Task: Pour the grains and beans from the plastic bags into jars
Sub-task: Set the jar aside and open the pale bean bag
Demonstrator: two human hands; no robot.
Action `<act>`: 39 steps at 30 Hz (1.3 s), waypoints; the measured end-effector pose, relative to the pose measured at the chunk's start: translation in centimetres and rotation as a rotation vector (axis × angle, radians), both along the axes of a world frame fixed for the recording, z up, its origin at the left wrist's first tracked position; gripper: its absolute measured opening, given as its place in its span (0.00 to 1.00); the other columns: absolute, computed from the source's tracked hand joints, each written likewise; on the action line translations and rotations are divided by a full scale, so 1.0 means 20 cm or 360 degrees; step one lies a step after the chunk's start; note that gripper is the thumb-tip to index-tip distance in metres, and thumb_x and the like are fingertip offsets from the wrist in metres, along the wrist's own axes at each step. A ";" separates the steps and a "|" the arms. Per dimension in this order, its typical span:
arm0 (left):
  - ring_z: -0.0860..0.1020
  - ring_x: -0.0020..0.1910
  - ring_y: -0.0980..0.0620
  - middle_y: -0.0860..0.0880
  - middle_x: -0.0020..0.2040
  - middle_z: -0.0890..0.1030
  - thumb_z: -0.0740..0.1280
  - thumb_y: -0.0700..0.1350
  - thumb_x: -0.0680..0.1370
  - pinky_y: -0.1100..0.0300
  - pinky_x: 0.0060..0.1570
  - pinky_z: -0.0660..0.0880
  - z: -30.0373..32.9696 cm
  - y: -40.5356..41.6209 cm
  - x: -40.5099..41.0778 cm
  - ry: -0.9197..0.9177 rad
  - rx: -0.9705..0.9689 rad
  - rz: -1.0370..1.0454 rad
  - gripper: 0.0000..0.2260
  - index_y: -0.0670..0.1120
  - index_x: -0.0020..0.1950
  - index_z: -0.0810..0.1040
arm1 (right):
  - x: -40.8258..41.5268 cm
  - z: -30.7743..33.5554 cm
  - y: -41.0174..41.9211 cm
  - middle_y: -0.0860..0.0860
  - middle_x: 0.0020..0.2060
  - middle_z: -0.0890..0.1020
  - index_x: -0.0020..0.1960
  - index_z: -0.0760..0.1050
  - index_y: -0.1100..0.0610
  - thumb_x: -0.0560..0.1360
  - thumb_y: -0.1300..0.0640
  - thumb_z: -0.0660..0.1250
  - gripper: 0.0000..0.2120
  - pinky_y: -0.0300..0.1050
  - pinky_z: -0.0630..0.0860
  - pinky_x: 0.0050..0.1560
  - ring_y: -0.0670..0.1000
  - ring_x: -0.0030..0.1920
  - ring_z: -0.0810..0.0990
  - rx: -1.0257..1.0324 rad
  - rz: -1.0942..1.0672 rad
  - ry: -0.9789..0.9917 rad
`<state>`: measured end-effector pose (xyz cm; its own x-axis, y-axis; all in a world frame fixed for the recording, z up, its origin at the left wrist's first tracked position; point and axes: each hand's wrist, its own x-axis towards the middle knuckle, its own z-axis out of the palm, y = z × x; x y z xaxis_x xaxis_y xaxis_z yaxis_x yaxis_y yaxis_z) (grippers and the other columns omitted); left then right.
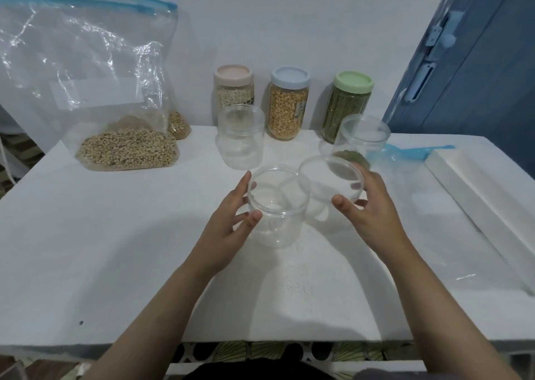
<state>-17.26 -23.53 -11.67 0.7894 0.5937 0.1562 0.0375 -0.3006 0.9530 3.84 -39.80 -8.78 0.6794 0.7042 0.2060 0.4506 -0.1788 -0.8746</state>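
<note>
On the tabletop (115, 235) our left hand (231, 220) holds an empty jar (276, 209); our right hand (367, 206) holds its lid (330, 177); bean bag (124, 145) still full.

Clear open jar (276, 209) stands upright mid-table; zip bag (86, 90) of tan beans (127, 148) sits far left, sealed

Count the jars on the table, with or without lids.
6. Three filled, lidded jars at the back wall: pink-lidded, blue-lidded, green-lidded. Three clear ones without lids: behind centre, at right, and the nearest, held by the left hand. None looks hidden.
</note>
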 end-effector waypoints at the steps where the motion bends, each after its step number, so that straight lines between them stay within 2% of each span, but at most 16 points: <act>1: 0.66 0.71 0.66 0.59 0.75 0.67 0.62 0.56 0.80 0.72 0.61 0.70 -0.01 -0.02 0.02 0.0002 0.0023 0.0022 0.27 0.65 0.76 0.54 | 0.03 -0.01 -0.05 0.41 0.64 0.69 0.70 0.66 0.39 0.63 0.24 0.64 0.40 0.33 0.71 0.53 0.35 0.61 0.71 -0.0026 -0.0038 0.0007; 4: 0.65 0.72 0.67 0.58 0.76 0.66 0.60 0.57 0.81 0.74 0.61 0.67 -0.02 -0.07 0.08 0.0027 0.0096 0.0089 0.26 0.64 0.77 0.52 | 0.10 -0.08 -0.15 0.45 0.62 0.70 0.67 0.66 0.38 0.67 0.27 0.68 0.33 0.43 0.74 0.59 0.40 0.58 0.73 -0.0071 -0.0158 0.0055; 6: 0.65 0.72 0.66 0.58 0.76 0.65 0.59 0.59 0.82 0.73 0.63 0.68 -0.03 -0.10 0.12 0.0034 0.0125 0.0115 0.26 0.65 0.77 0.51 | 0.14 -0.13 -0.17 0.47 0.63 0.69 0.70 0.67 0.45 0.66 0.29 0.71 0.38 0.51 0.71 0.66 0.48 0.62 0.72 -0.0205 -0.0193 0.0052; 8: 0.65 0.73 0.65 0.58 0.77 0.65 0.58 0.60 0.80 0.71 0.64 0.68 -0.03 -0.13 0.15 0.0034 0.0136 0.0136 0.27 0.67 0.76 0.50 | 0.17 -0.18 -0.17 0.50 0.66 0.69 0.73 0.67 0.50 0.64 0.26 0.70 0.45 0.50 0.66 0.69 0.53 0.68 0.68 -0.0436 -0.0182 -0.0024; 11: 0.63 0.73 0.65 0.60 0.77 0.64 0.57 0.65 0.78 0.68 0.66 0.67 -0.03 -0.18 0.18 0.0045 0.0128 0.0180 0.27 0.71 0.75 0.49 | 0.17 -0.23 -0.15 0.52 0.69 0.69 0.74 0.65 0.49 0.63 0.24 0.67 0.47 0.51 0.62 0.67 0.57 0.69 0.65 -0.0771 -0.0179 -0.0234; 13: 0.63 0.74 0.65 0.61 0.77 0.64 0.57 0.66 0.77 0.68 0.67 0.66 -0.04 -0.20 0.19 0.0028 0.0104 0.0216 0.28 0.71 0.75 0.49 | 0.18 -0.23 -0.14 0.53 0.71 0.67 0.75 0.63 0.49 0.62 0.23 0.63 0.49 0.52 0.62 0.67 0.58 0.70 0.63 -0.0855 -0.0172 -0.0237; 16: 0.62 0.75 0.64 0.60 0.77 0.63 0.58 0.64 0.78 0.70 0.67 0.66 -0.05 -0.23 0.21 -0.0018 0.0053 0.0253 0.29 0.67 0.76 0.51 | 0.19 -0.22 -0.14 0.53 0.76 0.61 0.81 0.52 0.52 0.66 0.26 0.68 0.54 0.54 0.57 0.73 0.58 0.75 0.58 -0.0896 -0.0139 -0.0160; 18: 0.60 0.75 0.65 0.59 0.78 0.61 0.58 0.62 0.79 0.75 0.65 0.63 -0.05 -0.26 0.22 -0.0042 0.0004 0.0285 0.28 0.65 0.77 0.51 | 0.20 -0.22 -0.15 0.53 0.77 0.59 0.81 0.49 0.52 0.70 0.32 0.70 0.52 0.54 0.55 0.74 0.58 0.76 0.56 -0.0820 -0.0121 -0.0087; 20: 0.56 0.76 0.67 0.62 0.78 0.58 0.58 0.60 0.80 0.77 0.66 0.59 -0.05 -0.29 0.23 -0.0056 -0.0019 0.0342 0.27 0.62 0.77 0.52 | 0.19 -0.21 -0.17 0.52 0.76 0.61 0.81 0.54 0.50 0.73 0.35 0.68 0.43 0.54 0.56 0.75 0.56 0.75 0.58 -0.0648 -0.0121 0.0006; 21: 0.55 0.76 0.67 0.64 0.77 0.58 0.57 0.59 0.80 0.74 0.69 0.57 -0.04 -0.30 0.23 -0.0067 0.0014 0.0391 0.27 0.61 0.77 0.52 | 0.18 -0.20 -0.18 0.51 0.74 0.63 0.79 0.59 0.48 0.75 0.37 0.67 0.37 0.54 0.59 0.75 0.55 0.74 0.60 -0.0504 -0.0136 0.0037; 24: 0.55 0.77 0.63 0.65 0.76 0.59 0.55 0.58 0.82 0.53 0.77 0.57 -0.02 -0.31 0.25 -0.0113 0.0260 0.0561 0.24 0.59 0.78 0.55 | 0.13 -0.14 -0.20 0.45 0.65 0.70 0.70 0.71 0.45 0.79 0.45 0.66 0.21 0.54 0.69 0.70 0.51 0.67 0.70 -0.0070 -0.0167 -0.0045; 26: 0.57 0.76 0.62 0.68 0.74 0.60 0.53 0.58 0.82 0.48 0.76 0.59 0.04 -0.28 0.26 -0.0143 0.0365 0.0638 0.23 0.59 0.77 0.57 | 0.08 -0.05 -0.17 0.42 0.61 0.73 0.66 0.74 0.44 0.80 0.48 0.65 0.14 0.46 0.72 0.65 0.47 0.63 0.73 0.0124 -0.0133 -0.0146; 28: 0.59 0.75 0.61 0.66 0.72 0.63 0.54 0.56 0.83 0.47 0.76 0.60 0.11 -0.24 0.27 -0.0201 0.0370 0.0698 0.21 0.60 0.76 0.58 | 0.03 0.06 -0.10 0.42 0.59 0.75 0.63 0.75 0.45 0.80 0.48 0.64 0.12 0.38 0.73 0.59 0.44 0.59 0.75 0.0256 -0.0071 -0.0210; 31: 0.62 0.74 0.60 0.59 0.72 0.66 0.56 0.52 0.82 0.46 0.74 0.62 0.21 -0.12 0.24 -0.0324 0.0321 0.0780 0.21 0.57 0.76 0.62 | -0.05 0.22 0.05 0.41 0.57 0.77 0.61 0.75 0.44 0.80 0.47 0.63 0.10 0.34 0.73 0.56 0.43 0.56 0.76 0.0393 0.0014 -0.0247; 35: 0.63 0.74 0.58 0.57 0.72 0.68 0.58 0.50 0.82 0.44 0.74 0.63 0.35 0.14 0.12 -0.0514 0.0379 0.0887 0.19 0.58 0.73 0.65 | -0.20 0.37 0.37 0.37 0.54 0.76 0.60 0.75 0.46 0.82 0.51 0.63 0.07 0.34 0.72 0.55 0.43 0.55 0.76 0.0522 0.0134 -0.0294; 39: 0.63 0.73 0.57 0.54 0.72 0.66 0.59 0.46 0.82 0.48 0.74 0.63 0.45 0.52 -0.08 -0.0526 0.0502 0.1012 0.20 0.56 0.74 0.64 | -0.39 0.45 0.80 0.39 0.51 0.77 0.60 0.76 0.51 0.82 0.53 0.63 0.08 0.39 0.73 0.53 0.45 0.54 0.77 0.0667 0.0249 -0.0296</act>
<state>-18.78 -13.04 -2.62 0.1956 0.8048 0.5604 0.0223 -0.5750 0.8179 -3.97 -23.76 0.24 0.4964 0.6254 0.6020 0.5997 0.2543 -0.7587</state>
